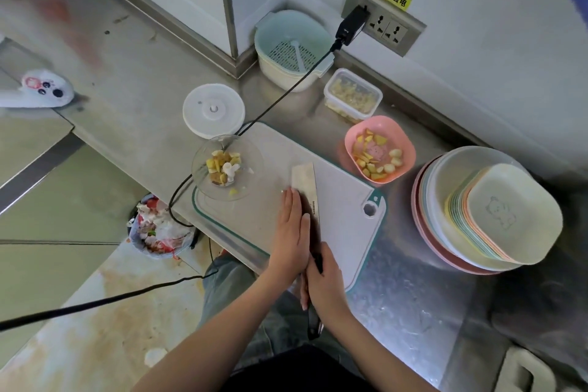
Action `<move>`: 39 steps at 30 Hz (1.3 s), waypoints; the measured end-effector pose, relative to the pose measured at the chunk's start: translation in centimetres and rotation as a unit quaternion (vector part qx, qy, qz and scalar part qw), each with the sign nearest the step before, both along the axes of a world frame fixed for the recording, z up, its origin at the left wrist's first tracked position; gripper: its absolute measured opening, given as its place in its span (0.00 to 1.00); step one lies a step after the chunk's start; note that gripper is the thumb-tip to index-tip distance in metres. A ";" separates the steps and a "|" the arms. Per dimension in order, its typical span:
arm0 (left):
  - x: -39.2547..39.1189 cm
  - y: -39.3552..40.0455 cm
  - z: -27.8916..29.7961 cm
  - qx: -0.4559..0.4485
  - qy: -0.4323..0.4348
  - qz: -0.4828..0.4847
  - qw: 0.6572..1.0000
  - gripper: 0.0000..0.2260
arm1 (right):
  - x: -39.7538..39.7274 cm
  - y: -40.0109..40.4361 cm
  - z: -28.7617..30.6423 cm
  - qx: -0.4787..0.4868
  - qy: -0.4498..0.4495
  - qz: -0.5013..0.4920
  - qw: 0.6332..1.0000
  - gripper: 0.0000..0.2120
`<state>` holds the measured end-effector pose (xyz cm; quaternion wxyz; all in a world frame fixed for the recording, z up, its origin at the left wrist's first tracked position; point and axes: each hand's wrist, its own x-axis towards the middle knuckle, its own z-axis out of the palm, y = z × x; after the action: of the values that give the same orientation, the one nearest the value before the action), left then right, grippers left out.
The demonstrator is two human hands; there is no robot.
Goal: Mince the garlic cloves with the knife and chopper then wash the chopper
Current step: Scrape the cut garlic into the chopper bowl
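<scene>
A broad cleaver-style knife [304,183] lies flat on the grey cutting board [345,219]. My left hand [291,229] presses down on the blade with straight fingers. My right hand [321,283] grips the knife's dark handle at the board's near edge. Whatever is under the blade is hidden. The chopper's clear bowl [227,167] stands on the board's left corner, holding garlic and ginger pieces around its white blade post. Its white lid [213,110] lies behind it. A pink bowl [380,149] to the right holds garlic cloves and yellow pieces.
A black cable [286,91] runs from the wall socket past the chopper and off the counter. A colander basket [292,48], a clear tub of cloves [352,95] and a stack of bowls [486,216] stand at the back and right. A waste bin [159,227] is on the floor.
</scene>
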<state>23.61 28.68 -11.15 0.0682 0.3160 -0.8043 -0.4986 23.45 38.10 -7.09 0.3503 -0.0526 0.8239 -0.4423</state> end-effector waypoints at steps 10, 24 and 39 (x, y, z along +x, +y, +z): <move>-2.0 -5.1 6.7 -0.018 0.134 0.048 0.990 0.24 | -2.2 -4.5 5.2 -0.120 -0.020 -0.005 0.993 0.05; 4.2 -15.3 3.2 -0.168 0.025 0.085 0.982 0.19 | -1.7 -11.8 4.0 -0.130 0.017 0.042 0.991 0.05; 7.2 -7.3 0.1 -0.312 -0.027 -0.287 0.906 0.09 | -7.2 1.2 2.5 0.224 0.217 0.196 0.930 0.08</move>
<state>30.84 21.43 -11.05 -0.0042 0.0475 -0.9761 -0.2121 16.23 39.26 -4.56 0.2449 -0.2280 0.9308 -0.1471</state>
